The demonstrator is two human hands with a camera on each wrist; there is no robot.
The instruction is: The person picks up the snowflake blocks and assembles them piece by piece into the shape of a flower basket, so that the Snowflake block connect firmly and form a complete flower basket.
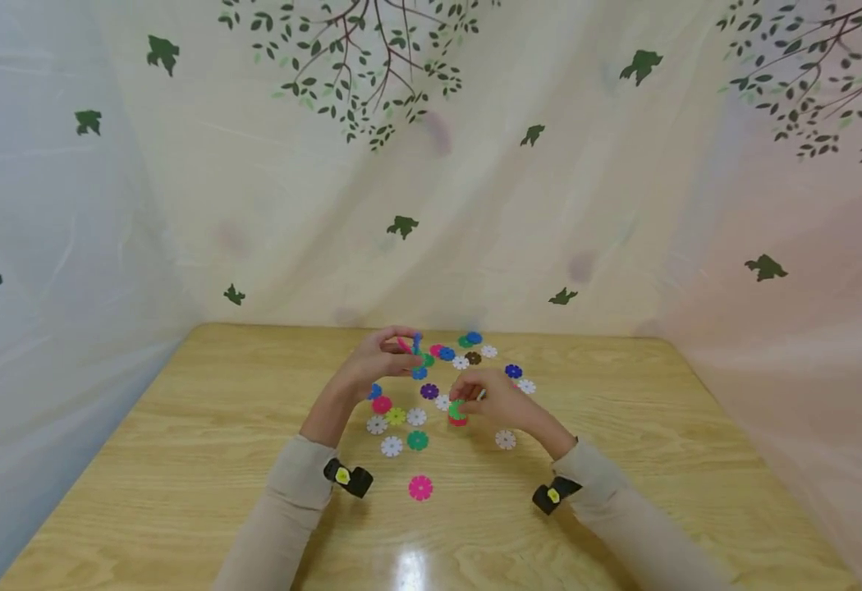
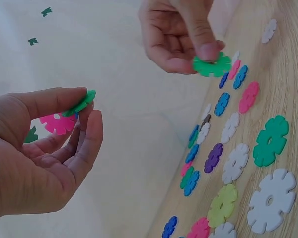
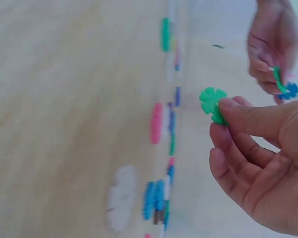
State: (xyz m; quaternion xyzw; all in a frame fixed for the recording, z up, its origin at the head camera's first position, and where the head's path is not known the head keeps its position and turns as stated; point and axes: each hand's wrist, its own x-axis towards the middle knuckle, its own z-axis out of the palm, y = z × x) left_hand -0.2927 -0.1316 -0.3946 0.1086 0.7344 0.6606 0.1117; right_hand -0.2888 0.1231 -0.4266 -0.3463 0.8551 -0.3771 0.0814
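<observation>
My left hand (image 1: 375, 361) is raised over the left part of the scattered discs. Between its thumb and fingers it pinches a small cluster of notched, flower-shaped plastic discs: a green disc (image 2: 80, 103), a pink disc (image 2: 57, 124) and a blue disc (image 3: 289, 91). How they join is partly hidden by the fingers. Lower and to the right, my right hand (image 1: 503, 398) pinches a single light green disc (image 3: 212, 104) by its edge between thumb and fingers. The two hands are apart, and the right wrist view shows the left hand beyond the green disc.
Flower discs in several colours lie flat on the wooden table (image 1: 202, 460). A pink disc (image 1: 420, 487) lies nearest the front, with a white disc (image 1: 505, 440) by the right wrist. A pale cloth backdrop (image 1: 313, 246) with leaf prints stands behind the table.
</observation>
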